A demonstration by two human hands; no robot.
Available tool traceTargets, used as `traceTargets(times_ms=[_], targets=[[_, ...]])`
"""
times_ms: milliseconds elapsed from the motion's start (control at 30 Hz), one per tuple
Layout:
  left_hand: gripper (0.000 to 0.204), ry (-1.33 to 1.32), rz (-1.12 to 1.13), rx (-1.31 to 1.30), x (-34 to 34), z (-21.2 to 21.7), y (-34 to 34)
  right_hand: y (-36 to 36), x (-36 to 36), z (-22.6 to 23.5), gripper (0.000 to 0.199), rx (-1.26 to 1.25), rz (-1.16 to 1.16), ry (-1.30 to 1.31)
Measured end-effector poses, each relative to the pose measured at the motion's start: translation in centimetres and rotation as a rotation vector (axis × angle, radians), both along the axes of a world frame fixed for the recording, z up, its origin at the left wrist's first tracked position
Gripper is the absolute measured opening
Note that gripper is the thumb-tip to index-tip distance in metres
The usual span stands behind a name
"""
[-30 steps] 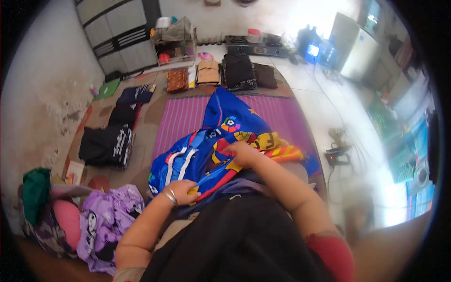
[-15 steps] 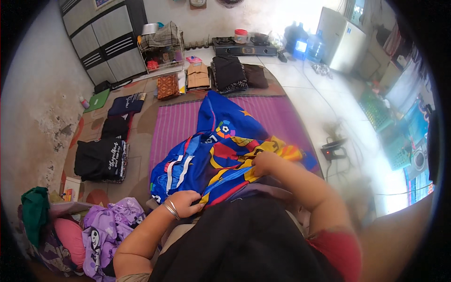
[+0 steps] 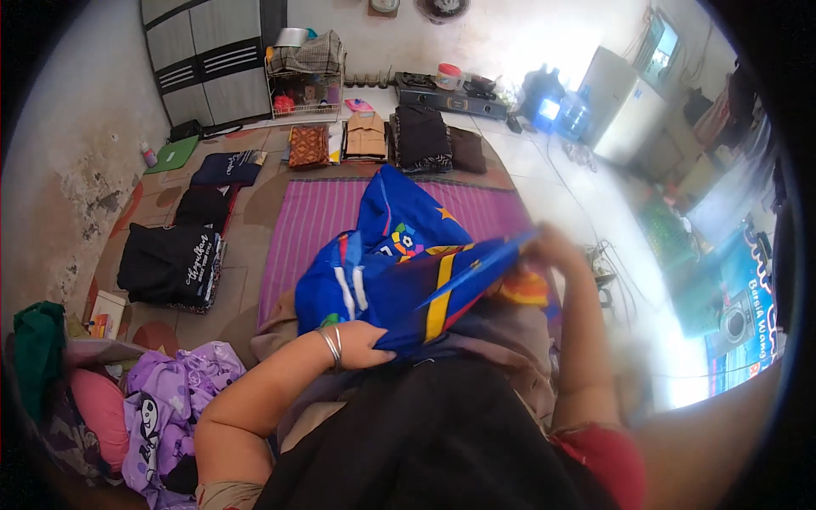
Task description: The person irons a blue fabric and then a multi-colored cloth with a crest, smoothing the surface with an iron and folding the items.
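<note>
A large blue printed cloth (image 3: 399, 285) with yellow, red and white patterns lies bunched in front of me, its far corner spread on the striped mat. My left hand (image 3: 364, 343), with bangles at the wrist, pinches its near edge low at the centre. To the right, my right hand (image 3: 546, 245) is raised and grips another part of the edge. Between the two hands the fabric is pulled into a taut, slanting band. The right fingers are slightly blurred. A red and yellow part of the cloth hangs below the right hand.
The pink striped mat (image 3: 297, 217) lies under the cloth. Folded clothes stand around it: a black stack (image 3: 166, 268) at left, a tan shirt (image 3: 366, 136) and dark garments (image 3: 422, 136) at the back. Crumpled purple fabric (image 3: 183, 399) lies near left. A stove (image 3: 459, 102) stands behind.
My right hand has lifted up and to the right, drawing the cloth's edge taut. My left hand has shifted slightly right, still holding the near edge. The view has tilted a little.
</note>
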State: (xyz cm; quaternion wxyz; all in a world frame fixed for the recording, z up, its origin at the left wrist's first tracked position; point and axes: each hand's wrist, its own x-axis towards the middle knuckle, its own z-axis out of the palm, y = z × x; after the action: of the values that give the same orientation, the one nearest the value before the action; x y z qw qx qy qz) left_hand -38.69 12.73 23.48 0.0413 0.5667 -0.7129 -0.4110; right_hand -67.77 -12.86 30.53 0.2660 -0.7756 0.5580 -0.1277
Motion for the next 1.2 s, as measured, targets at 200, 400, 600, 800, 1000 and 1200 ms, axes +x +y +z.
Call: traceTargets(times_ms=[200, 400, 600, 800, 1000, 1200], targets=[[0.052, 0.404, -0.071, -0.063, -3.5, 0.8, -2.6, -3.3, 17.7, 7.9, 0.030, -0.532, 0.235, -0.905], [0.054, 0.802, -0.385, -0.419, -9.3, 5.9, -2.0, 16.7, 24.0, 15.3, 0.024, -0.851, 0.988, -0.970], [0.041, 0.887, -0.136, -0.692, -9.4, 8.6, 1.0, 16.5, 17.4, 11.0, 0.023, -0.218, 0.984, -0.968], [0.029, -0.004, 0.597, -1.093, -9.9, 11.4, -1.6, 12.1, 5.7, 7.4, 0.047, 0.130, 0.580, -1.020], [0.036, 0.942, 0.360, -0.675, -11.8, 11.6, -6.3, 15.0, 4.3, 1.3, 0.040, -0.260, 0.274, -0.797], [0.046, 0.331, 0.064, -1.275, -14.3, 9.7, -6.4, 9.7, 6.3, -2.2, 0.033, -0.296, 0.323, -0.948]])
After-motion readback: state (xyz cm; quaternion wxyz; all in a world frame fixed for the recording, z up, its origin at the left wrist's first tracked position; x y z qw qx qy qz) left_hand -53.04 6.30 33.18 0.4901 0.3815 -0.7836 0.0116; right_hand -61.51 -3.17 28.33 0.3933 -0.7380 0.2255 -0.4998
